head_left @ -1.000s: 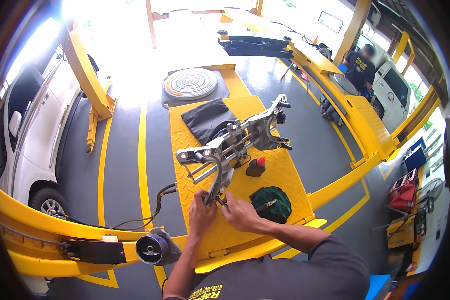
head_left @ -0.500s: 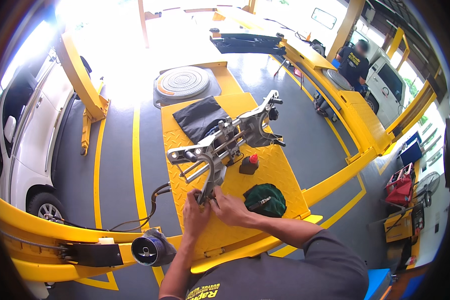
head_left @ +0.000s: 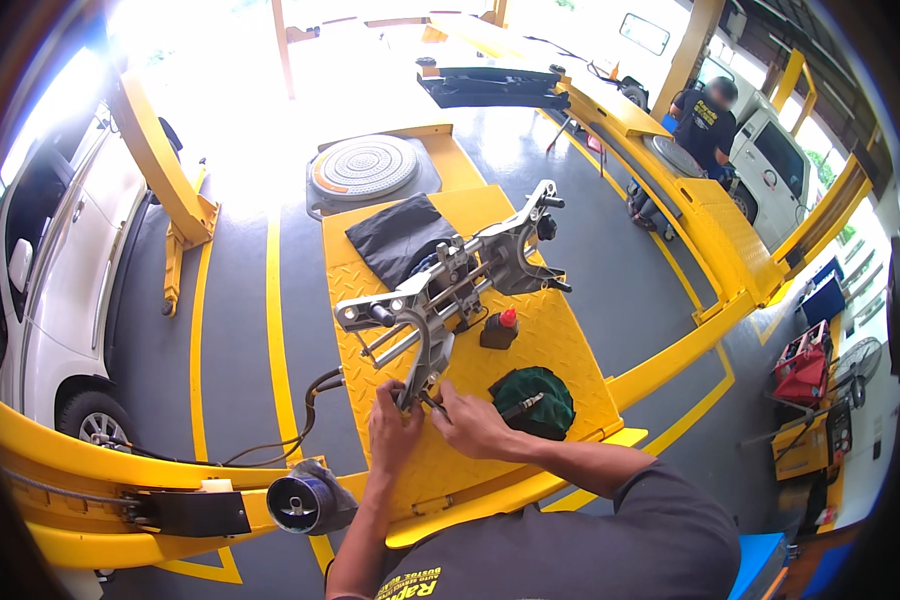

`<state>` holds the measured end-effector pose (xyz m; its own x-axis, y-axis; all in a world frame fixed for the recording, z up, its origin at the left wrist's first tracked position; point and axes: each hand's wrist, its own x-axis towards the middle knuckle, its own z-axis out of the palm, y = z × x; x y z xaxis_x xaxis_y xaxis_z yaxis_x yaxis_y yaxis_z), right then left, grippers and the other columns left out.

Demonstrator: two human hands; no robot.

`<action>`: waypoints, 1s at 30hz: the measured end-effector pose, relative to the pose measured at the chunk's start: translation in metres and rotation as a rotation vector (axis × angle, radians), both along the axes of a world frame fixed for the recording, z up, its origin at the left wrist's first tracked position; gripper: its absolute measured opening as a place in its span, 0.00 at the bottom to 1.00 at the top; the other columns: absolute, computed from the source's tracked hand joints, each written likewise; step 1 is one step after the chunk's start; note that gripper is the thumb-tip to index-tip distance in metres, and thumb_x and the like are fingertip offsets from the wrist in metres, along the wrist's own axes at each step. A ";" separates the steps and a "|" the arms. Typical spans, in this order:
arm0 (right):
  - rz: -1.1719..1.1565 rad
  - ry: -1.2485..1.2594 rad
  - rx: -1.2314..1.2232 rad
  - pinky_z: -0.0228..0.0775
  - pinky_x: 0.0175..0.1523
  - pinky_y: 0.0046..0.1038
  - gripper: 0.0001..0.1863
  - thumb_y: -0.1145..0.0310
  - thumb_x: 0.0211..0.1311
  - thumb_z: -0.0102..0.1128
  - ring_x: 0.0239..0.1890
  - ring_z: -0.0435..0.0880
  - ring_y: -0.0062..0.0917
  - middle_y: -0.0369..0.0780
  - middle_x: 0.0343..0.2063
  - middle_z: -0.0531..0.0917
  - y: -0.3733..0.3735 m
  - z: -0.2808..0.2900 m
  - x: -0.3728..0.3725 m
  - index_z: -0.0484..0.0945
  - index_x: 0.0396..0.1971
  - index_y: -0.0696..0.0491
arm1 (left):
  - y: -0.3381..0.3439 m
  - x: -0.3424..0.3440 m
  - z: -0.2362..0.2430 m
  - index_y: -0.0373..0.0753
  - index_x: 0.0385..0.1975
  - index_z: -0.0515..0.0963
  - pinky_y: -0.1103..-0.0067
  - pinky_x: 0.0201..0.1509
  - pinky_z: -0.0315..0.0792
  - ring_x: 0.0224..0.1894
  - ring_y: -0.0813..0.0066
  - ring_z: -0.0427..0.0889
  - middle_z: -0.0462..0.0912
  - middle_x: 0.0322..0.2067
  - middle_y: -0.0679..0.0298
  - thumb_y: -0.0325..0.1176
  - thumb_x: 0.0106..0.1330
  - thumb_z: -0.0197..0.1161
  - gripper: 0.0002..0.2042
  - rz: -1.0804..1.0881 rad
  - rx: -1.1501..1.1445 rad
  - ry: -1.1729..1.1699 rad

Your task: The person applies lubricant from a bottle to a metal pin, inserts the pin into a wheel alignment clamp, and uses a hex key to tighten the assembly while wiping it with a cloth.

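A grey metal wheel clamp (head_left: 450, 285) with rods and curved jaws lies across the yellow tread-plate platform (head_left: 560, 350). At the near end of its closest jaw, my left hand (head_left: 395, 428) has its fingers closed around the tip. Just right of it, my right hand (head_left: 470, 425) pinches a small, dark, slim piece against or beside that jaw; its kind is too small to tell. Right of the clamp stands a small dark bottle (head_left: 497, 332) with a red cap. A green cloth (head_left: 545, 405) lies near my right wrist, with a slim metal tool (head_left: 522, 406) on it.
A black cloth (head_left: 395, 235) lies under the clamp's far side, before a round grey turntable (head_left: 365, 168). A dark blue can (head_left: 298, 502) sits at the near left rail. A white car (head_left: 65, 290) stands left; a co-worker (head_left: 705, 125) is at the far right.
My right hand has shifted slightly right, off the jaw's tip, and the small dark piece now shows at its fingertips. My left hand stays on the jaw's end.
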<state>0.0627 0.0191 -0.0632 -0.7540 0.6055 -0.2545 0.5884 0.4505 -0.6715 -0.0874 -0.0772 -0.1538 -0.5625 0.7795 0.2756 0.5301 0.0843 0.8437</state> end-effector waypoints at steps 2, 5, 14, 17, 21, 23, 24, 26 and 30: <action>-0.005 0.071 0.007 0.75 0.48 0.58 0.17 0.60 0.80 0.54 0.44 0.86 0.62 0.60 0.38 0.87 0.002 -0.007 -0.002 0.67 0.56 0.57 | 0.000 0.002 0.006 0.37 0.57 0.70 0.57 0.51 0.78 0.47 0.45 0.87 0.86 0.43 0.49 0.27 0.67 0.73 0.22 0.010 -0.015 -0.005; 0.003 0.107 0.042 0.75 0.46 0.59 0.19 0.60 0.80 0.53 0.42 0.86 0.62 0.61 0.37 0.87 0.010 -0.027 -0.006 0.65 0.58 0.59 | 0.003 0.006 0.008 0.37 0.57 0.70 0.56 0.51 0.78 0.46 0.45 0.87 0.86 0.43 0.50 0.27 0.67 0.73 0.22 -0.004 -0.010 -0.021; 0.003 0.067 0.060 0.75 0.46 0.61 0.19 0.61 0.79 0.54 0.40 0.86 0.63 0.60 0.36 0.87 0.008 -0.020 -0.007 0.65 0.57 0.58 | 0.004 0.005 0.004 0.37 0.57 0.70 0.57 0.51 0.78 0.47 0.45 0.87 0.86 0.43 0.50 0.27 0.67 0.73 0.22 0.003 -0.004 -0.016; -0.003 0.182 0.093 0.75 0.45 0.61 0.19 0.61 0.79 0.54 0.39 0.86 0.63 0.61 0.35 0.87 0.003 -0.032 -0.005 0.65 0.57 0.59 | 0.001 0.003 0.000 0.36 0.57 0.70 0.57 0.51 0.78 0.47 0.45 0.88 0.86 0.43 0.50 0.27 0.67 0.73 0.23 -0.008 -0.023 -0.023; -0.013 -0.044 -0.063 0.73 0.50 0.60 0.18 0.61 0.81 0.54 0.46 0.85 0.64 0.61 0.41 0.87 0.000 0.006 0.001 0.66 0.58 0.57 | -0.001 0.001 0.002 0.36 0.57 0.70 0.57 0.50 0.78 0.47 0.45 0.88 0.86 0.43 0.50 0.27 0.67 0.73 0.23 0.009 0.001 0.030; -0.023 0.089 0.031 0.74 0.47 0.60 0.18 0.61 0.80 0.53 0.43 0.86 0.63 0.61 0.39 0.87 0.003 -0.010 -0.006 0.65 0.57 0.58 | 0.003 0.001 0.005 0.37 0.57 0.70 0.57 0.50 0.78 0.47 0.44 0.88 0.86 0.43 0.50 0.26 0.66 0.73 0.23 0.007 0.000 0.017; -0.028 0.153 0.069 0.75 0.46 0.61 0.18 0.62 0.80 0.53 0.42 0.86 0.63 0.61 0.38 0.87 0.002 -0.018 -0.008 0.65 0.56 0.59 | 0.001 0.002 0.004 0.37 0.57 0.70 0.57 0.50 0.78 0.47 0.44 0.88 0.86 0.44 0.50 0.26 0.66 0.74 0.23 0.005 -0.012 0.009; -0.030 0.121 0.034 0.75 0.46 0.61 0.18 0.62 0.80 0.53 0.42 0.86 0.63 0.61 0.38 0.87 0.006 -0.025 -0.005 0.65 0.56 0.59 | 0.002 0.005 0.000 0.37 0.57 0.70 0.57 0.50 0.78 0.47 0.44 0.88 0.86 0.44 0.50 0.26 0.66 0.74 0.23 -0.025 -0.006 -0.026; -0.031 -0.002 -0.035 0.73 0.50 0.59 0.17 0.60 0.81 0.54 0.45 0.85 0.63 0.59 0.38 0.87 -0.001 0.000 0.001 0.67 0.55 0.57 | 0.002 0.001 0.001 0.37 0.57 0.70 0.56 0.50 0.77 0.46 0.44 0.87 0.86 0.44 0.50 0.27 0.67 0.73 0.22 0.002 -0.001 0.010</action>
